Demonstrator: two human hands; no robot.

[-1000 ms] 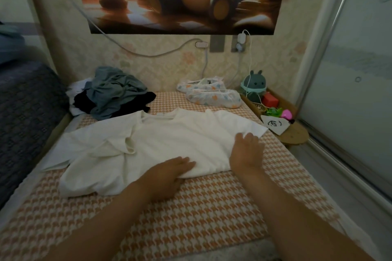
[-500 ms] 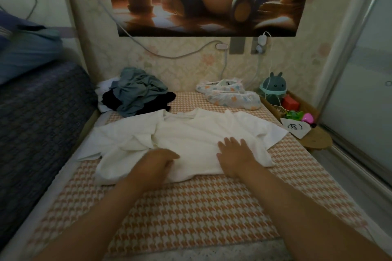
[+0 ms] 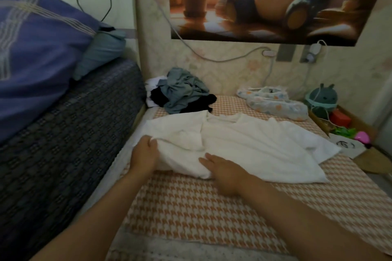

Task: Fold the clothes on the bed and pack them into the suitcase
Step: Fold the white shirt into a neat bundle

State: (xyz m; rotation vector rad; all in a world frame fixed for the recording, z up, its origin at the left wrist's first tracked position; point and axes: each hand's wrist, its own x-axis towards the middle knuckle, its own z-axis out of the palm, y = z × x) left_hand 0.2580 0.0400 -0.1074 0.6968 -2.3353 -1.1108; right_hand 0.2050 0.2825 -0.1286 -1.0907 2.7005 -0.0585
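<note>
We see one white T-shirt (image 3: 244, 144) spread on the orange houndstooth bed cover (image 3: 212, 214), roughly in the middle of it. Its neckline points away from us toward the wall and its hem lies nearest us. With the sleeves out, its longer span runs left to right across the bed. The right sleeve lies flat and reaches toward the bed's right edge, while the left side is bunched and partly turned over the chest.

Our two hands are both on the shirt. The left hand (image 3: 145, 155) has its fingers curled, pinching the rumpled cloth at the shirt's left edge. The right hand (image 3: 224, 172) lies flat with straight fingers pointing left, resting on the near hem.

Behind the shirt, against the wall, sits one heap of unfolded clothes (image 3: 182, 91). In it we count three colours, grey-green on top, black beneath and white at the left, though we cannot tell how many garments that makes. Two pale patterned fabric pieces (image 3: 275, 106) lie to the right of it, beside one round teal toy (image 3: 322, 99).
</note>
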